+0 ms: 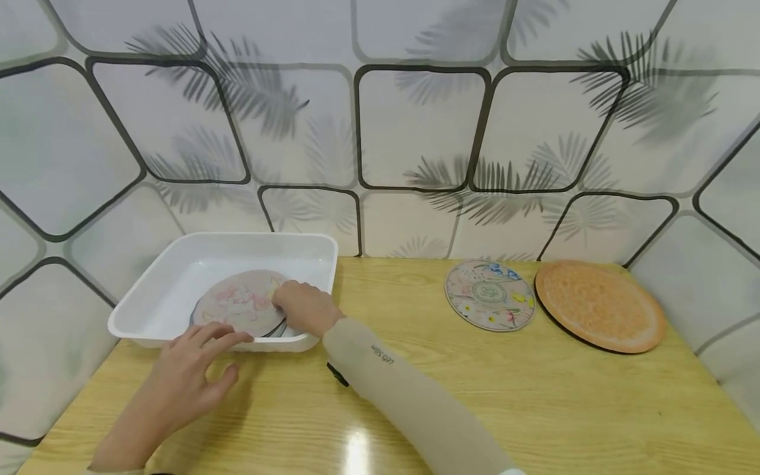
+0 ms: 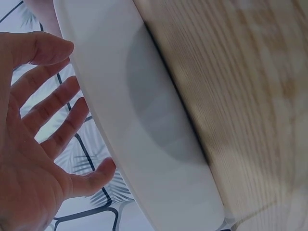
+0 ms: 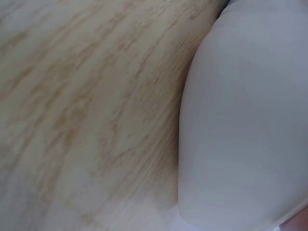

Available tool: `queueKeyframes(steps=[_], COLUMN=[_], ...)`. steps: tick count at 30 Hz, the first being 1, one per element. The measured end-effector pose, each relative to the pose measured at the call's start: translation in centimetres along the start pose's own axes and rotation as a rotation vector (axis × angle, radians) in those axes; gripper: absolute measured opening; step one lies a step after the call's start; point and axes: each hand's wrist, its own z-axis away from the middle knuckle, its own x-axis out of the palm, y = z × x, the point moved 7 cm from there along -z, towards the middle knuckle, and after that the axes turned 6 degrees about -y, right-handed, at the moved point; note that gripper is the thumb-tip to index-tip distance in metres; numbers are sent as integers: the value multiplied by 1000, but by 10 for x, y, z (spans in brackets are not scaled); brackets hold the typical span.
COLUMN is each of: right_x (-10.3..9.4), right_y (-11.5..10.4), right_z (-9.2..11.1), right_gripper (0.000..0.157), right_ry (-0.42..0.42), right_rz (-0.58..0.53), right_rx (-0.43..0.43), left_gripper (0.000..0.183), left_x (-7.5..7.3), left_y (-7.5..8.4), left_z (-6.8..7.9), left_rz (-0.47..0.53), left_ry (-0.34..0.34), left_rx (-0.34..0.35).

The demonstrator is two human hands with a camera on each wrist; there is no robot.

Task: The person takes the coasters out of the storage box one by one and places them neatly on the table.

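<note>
A round pale mat with a pinkish print (image 1: pixel 240 300) lies in a white plastic basin (image 1: pixel 148 264), its near edge hidden by the basin's front wall. Over the basin's right side reaches my right hand (image 1: pixel 305 307), fingers curled at the mat's right edge, which they pinch; the fingertips are partly hidden. My left hand (image 1: pixel 192 373) is at the front rim with spread, loosely bent fingers over it. In the left wrist view, that hand (image 2: pixel 38 125) holds nothing, its fingertips by the white rim. The right wrist view shows mostly the basin's outer wall (image 3: pixel 245 120).
To the right on the wooden table (image 1: pixel 392 297) lie a round floral mat (image 1: pixel 489 295) and a larger orange-brown round mat (image 1: pixel 600 305), close beside each other. A patterned wall (image 1: pixel 415 132) stands right behind the table and the basin.
</note>
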Motion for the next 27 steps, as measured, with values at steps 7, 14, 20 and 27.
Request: queueKeyframes(steps=[7,14,20,27], right_x=[-2,-9,-11,-19], right_y=[-3,-4,-2,1], right_z=[1,1,1,6], right_gripper=[15,26,25,26], right_ry=[26,100,111,189], right_rz=[37,30,-98,-278], right_rx=[-20,-30,-58,-122], left_gripper=[45,44,43,43], left_x=[0,-1,0,0], left_y=[-1,-2,-2,-2], left_z=[1,0,0,-1], left_rz=[4,-4,-4,-1], left_ry=[4,-15,-21,-31], left_rx=[-5,-30,-36,-38])
